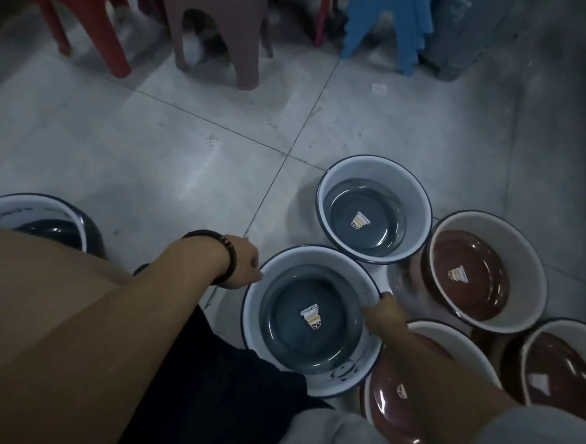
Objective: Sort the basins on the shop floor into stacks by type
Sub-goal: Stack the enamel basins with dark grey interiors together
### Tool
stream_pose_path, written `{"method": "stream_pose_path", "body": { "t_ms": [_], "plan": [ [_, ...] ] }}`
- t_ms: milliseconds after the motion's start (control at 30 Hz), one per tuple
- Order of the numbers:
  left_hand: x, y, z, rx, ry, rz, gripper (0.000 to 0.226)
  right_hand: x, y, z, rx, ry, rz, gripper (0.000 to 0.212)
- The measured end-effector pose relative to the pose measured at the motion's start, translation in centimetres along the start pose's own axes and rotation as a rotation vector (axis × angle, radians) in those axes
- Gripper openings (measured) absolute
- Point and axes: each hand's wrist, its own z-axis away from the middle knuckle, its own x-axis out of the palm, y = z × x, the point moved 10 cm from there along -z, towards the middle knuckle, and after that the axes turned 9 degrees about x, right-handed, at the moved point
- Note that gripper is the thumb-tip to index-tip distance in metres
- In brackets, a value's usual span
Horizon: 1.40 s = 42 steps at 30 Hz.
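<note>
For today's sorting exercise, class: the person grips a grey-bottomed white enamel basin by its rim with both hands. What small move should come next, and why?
Probably lift the grey-bottomed white enamel basin and nest it in the matching grey-bottomed basin just beyond it. The left hand and right hand hold its rim, and the brown-bottomed basins on the right are another type.

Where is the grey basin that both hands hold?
Head view, lower centre: the held basin is between the left hand and right hand, just below-left of another grey basin and left of the brown basins.
</note>
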Motion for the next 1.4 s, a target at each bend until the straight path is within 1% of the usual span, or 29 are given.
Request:
{"method": "stream_pose_path", "body": {
  "t_ms": [100, 200, 300, 367, 500, 567, 633, 733, 800, 833, 867, 900, 933, 967, 1033, 1100, 1167, 1200, 1267, 1333, 1400],
  "plan": [
    [0.0, 0.1, 0.5, 0.018, 0.026, 0.056, 0.048, -0.6, -2.7, 0.2, -0.158, 0.009, -0.148, 0.038],
    [-0.5, -0.9, 1.7, 0.026, 0.089, 0.129, 0.047, -1.3, -6.8, 0.8, -0.303, -0.034, -0.245, 0.039],
    [-2.0, -4.0, 3.7, 0.001, 0.157, 0.194, 0.048, -3.9, -13.9, 4.4, -0.433, -0.053, -0.265, 0.017],
    [-3.7, -7.5, 5.9, -0.046, 0.219, 0.217, 0.048, -6.0, -19.3, 7.0, -0.528, -0.025, -0.253, 0.012],
    [-6.8, -17.5, 12.2, -0.21, 0.44, 0.306, 0.049, -8.5, -30.3, 11.8, -0.685, 0.0, -0.269, 0.021],
    [-7.3, -23.2, 15.9, -0.322, 0.558, 0.377, 0.05, -9.1, -35.8, 14.8, -0.751, -0.023, -0.3, 0.021],
    [-6.7, -28.5, 19.4, -0.424, 0.697, 0.503, 0.055, -9.2, -40.8, 18.2, -0.782, -0.101, -0.394, 0.023],
    [-3.2, -35.3, 23.0, -0.577, 0.873, 0.746, 0.071, -8.1, -47.7, 23.4, -0.805, -0.253, -0.486, 0.024],
    [-0.2, -38.7, 24.1, -0.62, 0.968, 0.928, 0.082, -6.7, -52.0, 27.0, -0.855, -0.324, -0.494, 0.02],
    [1.3, -39.9, 24.4, -0.613, 1.028, 1.046, 0.085, -5.8, -54.0, 29.0, -0.88, -0.365, -0.483, 0.02],
    [2.8, -40.9, 24.5, -0.592, 1.105, 1.193, 0.082, -4.7, -56.0, 30.9, -0.908, -0.406, -0.467, 0.02],
    [4.3, -41.8, 24.6, -0.559, 1.188, 1.345, 0.071, -3.6, -57.7, 32.9, -0.937, -0.437, -0.437, 0.02],
    [6.1, -42.7, 24.7, -0.551, 1.274, 1.476, 0.057, -2.4, -59.3, 34.9, -0.975, -0.463, -0.4, 0.018],
    [7.9, -43.7, 24.8, -0.553, 1.367, 1.58, 0.048, -1.3, -60.7, 36.9, -1.009, -0.483, -0.358, 0.016],
    [11.9, -45.3, 24.9, -0.595, 1.517, 1.737, 0.037, 1.0, -63.1, 40.1, -1.074, -0.497, -0.288, 0.017],
    [15.8, -46.5, 25.0, -0.692, 1.636, 1.783, 0.023, 3.6, -64.9, 42.2, -1.12, -0.489, -0.261, 0.022],
    [19.0, -46.5, 24.6, -0.783, 1.723, 1.827, 0.017, 6.6, -65.4, 42.8, -1.077, -0.509, -0.317, 0.028],
    [20.6, -46.4, 23.9, -0.825, 1.755, 1.87, 0.017, 8.7, -65.0, 42.4, -1.009, -0.543, -0.349, 0.034],
    [23.0, -45.6, 22.7, -0.908, 1.818, 1.96, 0.019, 13.8, -62.8, 41.8, -0.863, -0.67, -0.32, 0.041],
    [25.3, -44.7, 20.7, -0.948, 1.867, 2.111, 0.022, 18.9, -59.6, 41.9, -0.769, -0.795, -0.252, 0.037],
    [27.0, -43.7, 18.4, -0.933, 1.857, 2.231, 0.029, 21.6, -57.7, 41.5, -0.723, -0.798, -0.272, 0.033]
  ]
}}
